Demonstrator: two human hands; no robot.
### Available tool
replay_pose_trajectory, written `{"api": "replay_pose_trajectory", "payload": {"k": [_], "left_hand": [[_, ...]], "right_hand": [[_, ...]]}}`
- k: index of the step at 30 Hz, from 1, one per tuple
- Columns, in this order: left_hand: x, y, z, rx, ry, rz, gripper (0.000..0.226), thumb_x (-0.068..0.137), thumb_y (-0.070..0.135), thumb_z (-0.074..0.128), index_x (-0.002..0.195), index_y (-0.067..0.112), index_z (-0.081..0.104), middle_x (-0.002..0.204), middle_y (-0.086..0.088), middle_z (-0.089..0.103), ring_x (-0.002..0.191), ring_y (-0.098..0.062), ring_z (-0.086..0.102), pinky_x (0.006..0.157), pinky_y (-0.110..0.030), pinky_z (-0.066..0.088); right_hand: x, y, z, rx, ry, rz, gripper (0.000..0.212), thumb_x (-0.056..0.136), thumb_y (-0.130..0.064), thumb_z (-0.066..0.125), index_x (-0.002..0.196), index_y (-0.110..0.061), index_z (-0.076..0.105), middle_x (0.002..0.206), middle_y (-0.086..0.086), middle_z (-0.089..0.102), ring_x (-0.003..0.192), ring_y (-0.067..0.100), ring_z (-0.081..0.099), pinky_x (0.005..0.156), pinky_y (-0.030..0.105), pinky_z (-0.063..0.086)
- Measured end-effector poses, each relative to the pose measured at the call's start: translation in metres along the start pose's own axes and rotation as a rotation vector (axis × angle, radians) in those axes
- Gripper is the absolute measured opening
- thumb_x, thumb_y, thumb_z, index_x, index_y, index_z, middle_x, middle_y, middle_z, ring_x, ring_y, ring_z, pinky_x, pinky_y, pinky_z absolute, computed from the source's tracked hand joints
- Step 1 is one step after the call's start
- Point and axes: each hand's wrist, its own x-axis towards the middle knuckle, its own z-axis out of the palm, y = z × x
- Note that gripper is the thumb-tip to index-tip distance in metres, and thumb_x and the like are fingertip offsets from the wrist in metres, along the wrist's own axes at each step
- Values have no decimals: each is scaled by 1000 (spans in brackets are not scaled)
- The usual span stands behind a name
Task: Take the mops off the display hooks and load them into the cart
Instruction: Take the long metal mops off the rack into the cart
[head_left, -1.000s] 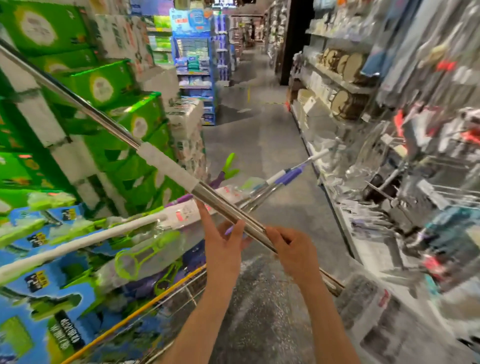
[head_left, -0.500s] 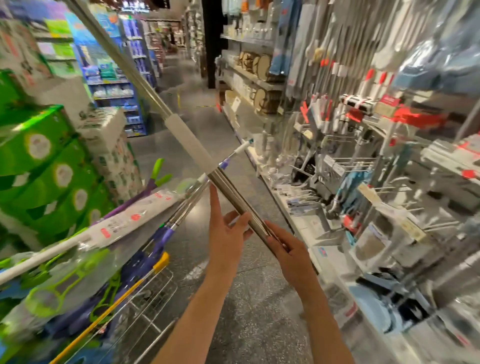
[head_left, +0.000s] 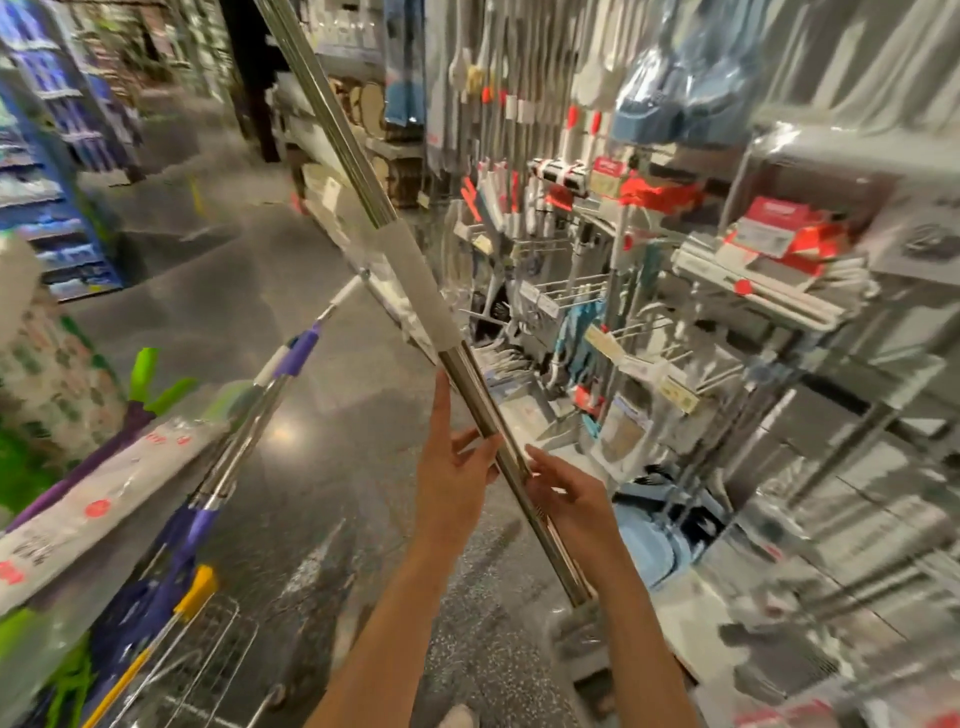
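Both hands on the steel mop pole (head_left: 470, 384), which runs on a steep slant from the top of the view down past the wrists; the left hand (head_left: 451, 480) sits on the pole's left side with its fingers (head_left: 442, 402) mostly straight and laid along the metal, thumb hooking toward it, more a steadying touch than a grip; the right hand (head_left: 576, 501) is just below it on the pole's right side, fingers curled around the shaft and carrying it; the grey foam sleeve (head_left: 423, 283) sits above both hands on the pole. The cart (head_left: 197, 649), with its yellow-tipped rim, is down to the left of the pole, already bristling with purple-handled mops (head_left: 291, 358) and a white wrapped one (head_left: 98, 499). To do this well, I'd judge the long top end has to be swung wide of the hanging display rack (head_left: 597, 249) to the pole's right, hands kept spread for leverage, then the pole laid parallel to the handles already loaded so nothing tangles or tips out. As for writing: red marks on the white wrapper and red-and-white labels on the rack, all too blurred to read; no brand can be made out.
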Motion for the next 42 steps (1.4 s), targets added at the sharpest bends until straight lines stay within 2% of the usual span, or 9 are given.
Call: {"api": "replay_pose_trajectory", "payload": {"k": [5, 7, 11, 15, 21, 26, 32, 38, 42], "left_hand": [[21, -26, 30, 2, -193, -22, 89, 96, 3, 62, 144, 66, 21, 95, -31, 64, 81, -32, 69, 76, -40, 62], [31, -36, 44, 7, -275, -28, 90, 96, 6, 65, 144, 68, 21, 95, -18, 72, 85, -35, 72, 75, -41, 62], [46, -48, 68, 67, -455, -20, 91, 95, 3, 65, 151, 56, 18, 89, 8, 72, 78, -15, 72, 76, -38, 61], [59, -57, 94, 74, -632, -41, 93, 95, 5, 65, 146, 67, 19, 98, -5, 73, 80, -11, 69, 74, -28, 55], [86, -73, 122, 153, -817, 40, 93, 95, 10, 66, 141, 74, 16, 93, 10, 74, 89, -13, 71, 85, -44, 58], [100, -78, 138, 157, -973, 58, 79, 99, 19, 63, 146, 65, 17, 105, 17, 71, 98, -2, 69, 90, -21, 54], [118, -70, 161, -2, -907, -30, 48, 104, 27, 54, 144, 50, 42, 119, 8, 72, 112, -12, 68, 97, -45, 56], [120, -42, 185, -197, -920, -49, 35, 100, 15, 59, 133, 27, 60, 123, 12, 70, 117, -2, 64, 93, -20, 54], [113, -32, 208, -252, -986, -59, 37, 96, 6, 63, 126, 28, 64, 109, 19, 74, 108, -3, 68, 84, -17, 54]], "right_hand": [[22, -15, -34, 9, 236, -6, 34, 97, -16, 64, 116, -45, 64, 108, -25, 70, 101, -10, 62, 82, 11, 51], [34, -29, -44, -16, 285, -61, 35, 98, -21, 63, 123, -46, 61, 112, -30, 68, 108, -8, 61, 89, 16, 52], [58, -62, -58, -12, 350, -158, 36, 100, -18, 59, 122, -46, 57, 117, -26, 66, 110, -12, 59, 88, 8, 47], [81, -74, -72, -13, 422, -177, 34, 98, -18, 62, 122, -43, 59, 111, -24, 69, 104, -11, 63, 83, 9, 48], [99, -64, -98, 6, 650, -147, 41, 92, -8, 68, 123, -35, 61, 86, -23, 74, 85, -3, 70, 76, 17, 55], [100, -51, -110, 103, 811, -121, 42, 90, -5, 71, 116, -37, 67, 100, -10, 77, 97, 13, 73, 85, 30, 58], [85, -36, -114, 163, 994, -85, 41, 89, -4, 72, 109, -39, 70, 103, -10, 77, 99, 6, 71, 82, 24, 56], [66, -15, -108, 201, 1101, -58, 41, 89, 2, 68, 113, -31, 70, 110, -2, 76, 105, 13, 71, 85, 26, 57], [56, -5, -106, 213, 1121, -51, 39, 91, 3, 65, 122, -21, 69, 114, 2, 75, 111, 18, 69, 91, 32, 56]]}}
